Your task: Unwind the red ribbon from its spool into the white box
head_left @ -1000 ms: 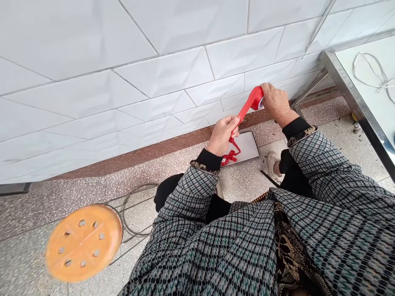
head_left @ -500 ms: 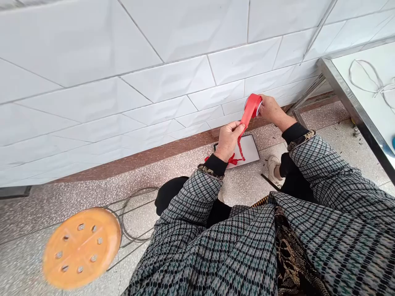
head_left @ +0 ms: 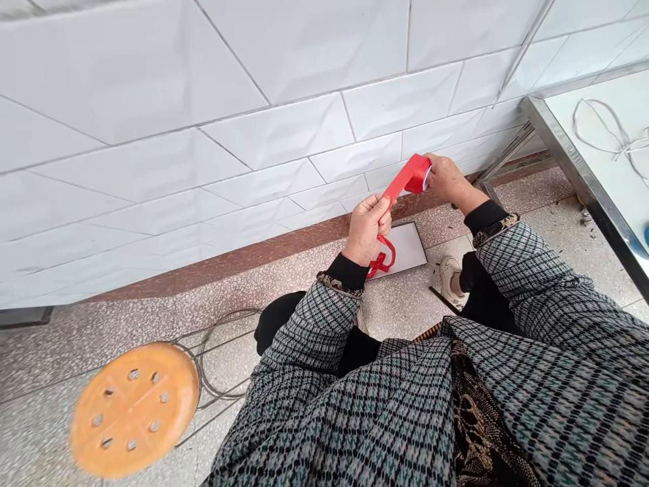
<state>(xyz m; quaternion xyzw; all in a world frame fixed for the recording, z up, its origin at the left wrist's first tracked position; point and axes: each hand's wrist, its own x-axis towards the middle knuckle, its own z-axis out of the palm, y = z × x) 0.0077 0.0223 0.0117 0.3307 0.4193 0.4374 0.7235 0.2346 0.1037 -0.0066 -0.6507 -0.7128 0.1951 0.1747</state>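
Observation:
My right hand (head_left: 446,179) grips a spool of red ribbon (head_left: 418,174) by its side, in front of the tiled wall. From the spool a flat length of ribbon runs down to the left. My left hand (head_left: 368,226) is closed on that length, thumb pressed against the fingers. Below the left hand, the loose tail of ribbon (head_left: 389,253) curls in a loop. Under it on the floor lies a shallow white box or panel (head_left: 410,247) with a dark edge, partly covered by my left hand and the ribbon.
An orange round stool (head_left: 134,409) with holes in its seat stands at lower left, thin dark metal legs or rings beside it. At right is a metal-edged table (head_left: 583,159) with a white cord (head_left: 603,132) on top. White tiles (head_left: 284,128) rise in front.
My left hand has moved left and slightly down, drawing a longer stretch of ribbon off the spool. The loose tail has bunched into a loop. My right hand has hardly moved.

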